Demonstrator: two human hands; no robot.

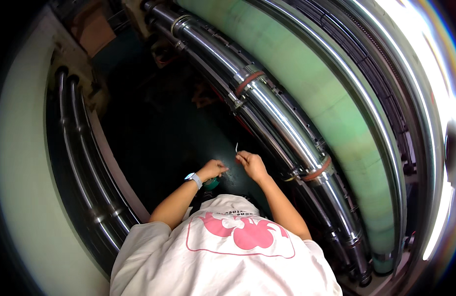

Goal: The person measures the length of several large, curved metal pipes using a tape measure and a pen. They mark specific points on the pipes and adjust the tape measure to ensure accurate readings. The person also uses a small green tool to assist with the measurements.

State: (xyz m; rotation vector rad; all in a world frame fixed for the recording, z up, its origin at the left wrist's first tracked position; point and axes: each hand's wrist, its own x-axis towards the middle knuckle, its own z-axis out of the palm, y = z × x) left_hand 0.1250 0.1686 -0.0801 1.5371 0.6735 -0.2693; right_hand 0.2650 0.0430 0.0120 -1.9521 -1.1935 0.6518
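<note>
My right hand (pixel 253 166) is closed in a pinch around a thin, pale, bent piece (pixel 237 147) that sticks up beyond the fingertips. Whether it is a wire, a strip or a small key cannot be told at this size. To its left, a short gap away, my left hand (pixel 213 169) has its fingers drawn together; whatever they hold, if anything, does not show clearly. A watch (pixel 192 178) with a light strap is on my left wrist. Just below the left hand a round green thing (pixel 211 183) is partly visible, its kind unclear.
Along my right runs a shiny metal roller (pixel 282 121) with reddish bands, beside a large pale green cylinder (pixel 331 89). Two dark metal bars (pixel 85 163) and a pale curved surface (pixel 20 172) flank my left. Under my hands lies a dark green floor (pixel 188 133).
</note>
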